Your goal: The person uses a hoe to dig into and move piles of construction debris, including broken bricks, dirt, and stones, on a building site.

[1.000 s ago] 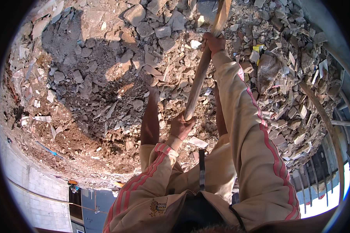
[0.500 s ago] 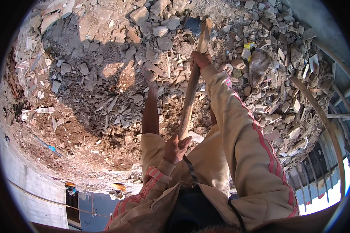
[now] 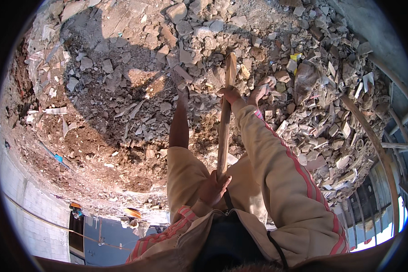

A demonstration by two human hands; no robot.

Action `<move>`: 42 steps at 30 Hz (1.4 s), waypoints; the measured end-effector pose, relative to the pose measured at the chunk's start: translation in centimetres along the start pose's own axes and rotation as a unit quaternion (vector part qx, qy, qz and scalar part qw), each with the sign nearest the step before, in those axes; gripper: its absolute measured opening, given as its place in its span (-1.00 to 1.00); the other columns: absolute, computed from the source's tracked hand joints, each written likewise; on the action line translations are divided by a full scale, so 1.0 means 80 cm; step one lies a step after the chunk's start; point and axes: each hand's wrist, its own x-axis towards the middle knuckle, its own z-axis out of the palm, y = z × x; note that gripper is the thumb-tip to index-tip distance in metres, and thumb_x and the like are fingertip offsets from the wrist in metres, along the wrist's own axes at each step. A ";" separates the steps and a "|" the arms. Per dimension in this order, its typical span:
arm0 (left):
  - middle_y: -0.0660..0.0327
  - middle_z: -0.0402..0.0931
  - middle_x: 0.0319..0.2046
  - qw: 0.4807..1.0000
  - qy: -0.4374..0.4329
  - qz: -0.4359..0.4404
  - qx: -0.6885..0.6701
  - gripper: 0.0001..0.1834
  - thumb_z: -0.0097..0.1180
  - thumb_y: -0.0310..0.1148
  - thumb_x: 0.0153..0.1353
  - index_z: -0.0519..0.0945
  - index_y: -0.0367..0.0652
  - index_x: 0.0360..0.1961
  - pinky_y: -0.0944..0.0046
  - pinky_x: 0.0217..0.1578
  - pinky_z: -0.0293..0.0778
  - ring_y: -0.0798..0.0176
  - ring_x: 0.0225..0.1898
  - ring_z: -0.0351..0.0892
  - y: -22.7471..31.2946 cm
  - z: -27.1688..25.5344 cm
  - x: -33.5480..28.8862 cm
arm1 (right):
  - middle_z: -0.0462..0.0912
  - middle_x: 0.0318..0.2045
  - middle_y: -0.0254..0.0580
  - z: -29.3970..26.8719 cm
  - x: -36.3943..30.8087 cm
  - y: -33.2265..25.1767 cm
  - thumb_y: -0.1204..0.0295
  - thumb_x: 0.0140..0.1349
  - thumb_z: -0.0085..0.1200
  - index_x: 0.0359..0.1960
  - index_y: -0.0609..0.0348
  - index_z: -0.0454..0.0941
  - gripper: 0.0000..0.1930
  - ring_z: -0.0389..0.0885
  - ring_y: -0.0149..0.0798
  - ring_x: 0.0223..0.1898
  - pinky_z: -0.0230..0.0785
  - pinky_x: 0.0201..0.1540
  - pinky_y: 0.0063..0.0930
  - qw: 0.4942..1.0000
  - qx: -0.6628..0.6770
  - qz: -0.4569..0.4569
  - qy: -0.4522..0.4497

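Clenching left hand (image 3: pixel 214 188) round near end of wooden handle (image 3: pixel 224 127) in head view, only view avail. Wrapping right hand (image 3: pixel 231 94) round same handle much farther out, well apart from left hand but short of far end. Grasping firmly w/ both, by the look of curled fingers; holding nothing else visible.

Running out & away from lap, roughly straight ahead, w/ long axis nearly upright in view & far end leaning slightly right. Passing betw. left shin (image 3: pixel 180 120) & right foot (image 3: pixel 260 90), over broken rubble (image 3: pixel 208 45). Keeping right hand nearer far end, left hand nearer body; can't tell contact vs. gap betw. far end & rubble, nor make out any tool head there.

Reaching w/ right arm almost straight, left arm bent, both in tan sleeves (image 3: pixel 276 167) w/ pinkish stripes. Showing also, farther right: yellow scrap (image 3: pixel 294 63), crumpled plastic (image 3: pixel 306 77), bent pole (image 3: pixel 367 120). Showing at lower left: blue strip (image 3: pixel 58 157) on dirt, then pale block wall (image 3: pixel 45 222).
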 end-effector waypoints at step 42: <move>0.32 0.48 -0.49 0.988 0.050 -0.142 0.028 -0.68 0.17 -0.08 0.21 0.51 -0.13 -0.32 0.37 -0.46 0.42 0.37 -0.46 0.50 0.133 -0.117 0.223 | 0.60 -0.36 0.11 -0.825 -0.604 0.069 0.26 -0.05 0.14 -0.04 0.03 0.39 -0.53 0.57 0.23 -0.33 0.41 -0.32 0.02 0.777 -0.430 -0.145 0.437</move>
